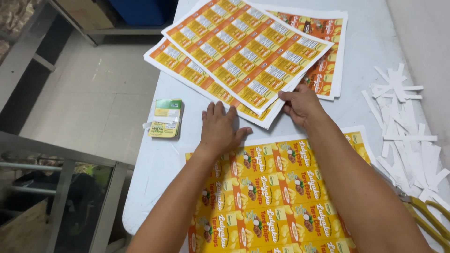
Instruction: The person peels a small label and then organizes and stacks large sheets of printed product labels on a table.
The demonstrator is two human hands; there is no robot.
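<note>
My left hand (219, 129) lies flat, fingers spread, on the white table just beyond the top edge of a large printed sheet of yellow and orange labels (272, 197). My right hand (302, 105) pinches the near corner of a fanned stack of similar printed label sheets (243, 51) lying farther back. The near sheet lies under both my forearms. Neither sheet is lifted off the table.
A small bundle of cut labels (166, 118) sits near the white table's (375, 42) left edge. White paper offcut strips (403, 126) are piled at the right, with yellow-handled scissors (429, 215) below them. Floor and metal shelving lie to the left.
</note>
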